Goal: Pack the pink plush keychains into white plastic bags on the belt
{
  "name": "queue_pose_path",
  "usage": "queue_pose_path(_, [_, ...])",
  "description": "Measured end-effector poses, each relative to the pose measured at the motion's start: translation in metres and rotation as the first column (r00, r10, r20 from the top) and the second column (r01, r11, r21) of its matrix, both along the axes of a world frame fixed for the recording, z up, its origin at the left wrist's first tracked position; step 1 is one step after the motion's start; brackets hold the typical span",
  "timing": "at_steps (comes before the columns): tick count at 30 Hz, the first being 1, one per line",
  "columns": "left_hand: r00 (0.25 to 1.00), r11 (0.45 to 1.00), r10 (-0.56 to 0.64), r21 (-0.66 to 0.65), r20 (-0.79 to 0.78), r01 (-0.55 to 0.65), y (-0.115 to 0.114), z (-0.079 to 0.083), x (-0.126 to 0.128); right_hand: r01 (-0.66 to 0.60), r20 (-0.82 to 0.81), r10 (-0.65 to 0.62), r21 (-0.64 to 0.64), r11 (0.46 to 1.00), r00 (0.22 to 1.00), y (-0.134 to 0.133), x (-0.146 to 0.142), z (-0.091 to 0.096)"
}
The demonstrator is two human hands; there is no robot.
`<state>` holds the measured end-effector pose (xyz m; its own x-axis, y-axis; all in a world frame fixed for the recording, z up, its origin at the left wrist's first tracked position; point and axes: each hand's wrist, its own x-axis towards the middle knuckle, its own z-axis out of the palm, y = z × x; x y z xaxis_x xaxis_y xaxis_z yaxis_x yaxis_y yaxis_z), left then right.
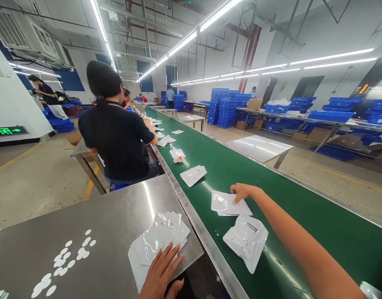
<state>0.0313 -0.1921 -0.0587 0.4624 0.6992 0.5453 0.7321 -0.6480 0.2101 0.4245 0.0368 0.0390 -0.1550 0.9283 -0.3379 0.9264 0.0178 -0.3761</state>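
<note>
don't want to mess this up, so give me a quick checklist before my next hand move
1. Right hand touching the belt pouches: ok; firmness of grip, cannot tell.
2. Left hand at the table pouches: ok, fingers spread over them.
3. Table pouches squared up: not ok, fanned out unevenly.
4. White discs clear of the left hand: ok, scattered loose farther left.
5. Green belt stopped: cannot tell.
6. Co-worker's arm clear of the right hand: ok, farther up the belt.

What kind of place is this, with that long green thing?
It looks like a factory, probably a packing room. The long green thing seems to be a conveyor belt with white pouches on it, a person sits beside it, and blue crates are stacked behind.
</note>
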Motion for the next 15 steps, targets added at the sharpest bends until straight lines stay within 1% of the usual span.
queue_pose_path(3, [1.0, 0.999, 0.027, -0.032, 0.011, -0.027, -0.004, -0.001, 0.0, -0.016, -0.004, 0.016, -0.041, 0.999, 1.0, -0.01, 0.007, -0.005])
queue_pose_path(5, [0.999, 0.998, 0.031, -0.06, 0.032, -0.029, -0.006, 0.001, 0.001, -0.025, -0.03, 0.023, -0.06, 0.998, 0.999, -0.02, 0.013, -0.007])
queue_pose_path(8, [0.995, 0.993, 0.008, -0.121, 0.1, 0.004, -0.008, 0.011, 0.0, -0.032, -0.093, 0.029, -0.036, 0.999, 0.995, -0.038, 0.019, -0.004])
queue_pose_path(10, [0.984, 0.976, 0.002, -0.215, 0.177, 0.036, -0.007, 0.021, -0.001, -0.018, -0.169, 0.017, -0.001, 1.0, 0.986, -0.049, 0.016, 0.005])
queue_pose_path(11, [0.973, 0.957, 0.023, -0.286, 0.23, 0.045, -0.005, 0.027, -0.002, 0.006, -0.235, -0.001, 0.023, 1.0, 0.972, -0.054, 0.01, 0.011])
queue_pose_path(13, [0.918, 0.887, 0.124, -0.456, 0.377, 0.068, 0.003, 0.04, 0.0, 0.083, -0.409, -0.045, 0.076, 0.994, 0.911, -0.066, -0.011, 0.023])
queue_pose_path(14, [0.865, 0.837, 0.187, -0.537, 0.466, 0.108, 0.008, 0.047, 0.002, 0.126, -0.502, -0.061, 0.096, 0.987, 0.862, -0.073, -0.027, 0.028])
queue_pose_path(15, [0.789, 0.784, 0.25, -0.595, 0.562, 0.176, 0.015, 0.054, 0.005, 0.162, -0.587, -0.069, 0.108, 0.981, 0.807, -0.08, -0.046, 0.031])
